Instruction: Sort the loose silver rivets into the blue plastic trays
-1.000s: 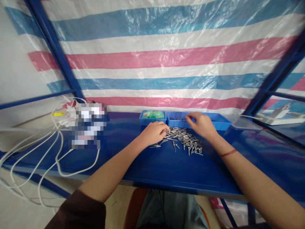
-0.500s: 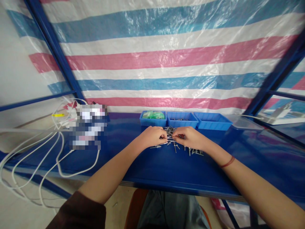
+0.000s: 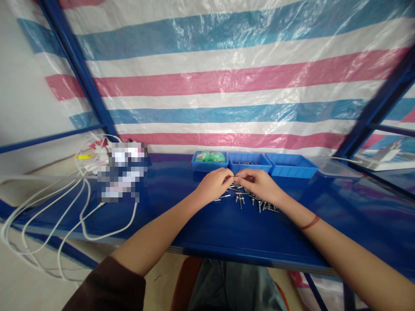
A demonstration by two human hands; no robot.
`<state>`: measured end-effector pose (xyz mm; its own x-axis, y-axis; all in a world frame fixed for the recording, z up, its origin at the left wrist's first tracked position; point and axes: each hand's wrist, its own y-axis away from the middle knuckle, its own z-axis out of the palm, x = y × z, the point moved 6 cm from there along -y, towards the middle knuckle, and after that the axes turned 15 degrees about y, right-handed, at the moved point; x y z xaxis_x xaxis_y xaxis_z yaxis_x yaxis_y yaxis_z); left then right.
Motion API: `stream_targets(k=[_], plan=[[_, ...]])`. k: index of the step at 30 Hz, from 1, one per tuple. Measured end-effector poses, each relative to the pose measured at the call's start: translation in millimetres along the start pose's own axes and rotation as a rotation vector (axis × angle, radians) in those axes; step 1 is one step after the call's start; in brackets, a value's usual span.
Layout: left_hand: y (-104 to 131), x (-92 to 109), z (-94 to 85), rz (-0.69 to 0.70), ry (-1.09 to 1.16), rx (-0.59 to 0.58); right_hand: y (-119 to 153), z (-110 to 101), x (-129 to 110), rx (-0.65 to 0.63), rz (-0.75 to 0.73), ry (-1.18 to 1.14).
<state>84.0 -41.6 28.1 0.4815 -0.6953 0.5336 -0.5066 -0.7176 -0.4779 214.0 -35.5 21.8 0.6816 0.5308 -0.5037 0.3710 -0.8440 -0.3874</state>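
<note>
I've got green-wrapped stuff (image 3: 210,157) in the left blue bin (image 3: 209,168), metal pins in the middle bin (image 3: 249,167); third bin (image 3: 293,172) beside it; loose pins (image 3: 239,188) heaped on the blue table (image 3: 233,229) beneath left hand (image 3: 215,183) and right hand (image 3: 259,183), fingertips together, can't tell if gripping; striped sheet (image 3: 227,86) behind.

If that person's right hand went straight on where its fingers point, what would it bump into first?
Probably the left hand: its fingertips touch or nearly touch those of the right hand. Depth is hard to judge, and anything pinched between them is too small to tell.
</note>
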Motion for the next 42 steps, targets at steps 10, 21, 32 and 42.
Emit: stream_targets(k=[10,21,32,42], plan=[[-0.9,-7.5,7.8,-0.152,0.500,0.146,-0.3,-4.6,1.5,0.159,0.146,-0.406],[-2.7,-13.3,8.1,-0.144,0.539,0.167,2.5,-16.9,-9.1,0.227,-0.030,-0.061],[-3.7,-4.1,-6.8,-0.039,0.368,0.224,6.0,-32.5,-18.7,0.237,-0.137,0.153],[-3.7,-1.8,-1.3,-0.037,0.379,0.162,4.0,-23.1,-12.4,0.208,-0.066,0.016]])
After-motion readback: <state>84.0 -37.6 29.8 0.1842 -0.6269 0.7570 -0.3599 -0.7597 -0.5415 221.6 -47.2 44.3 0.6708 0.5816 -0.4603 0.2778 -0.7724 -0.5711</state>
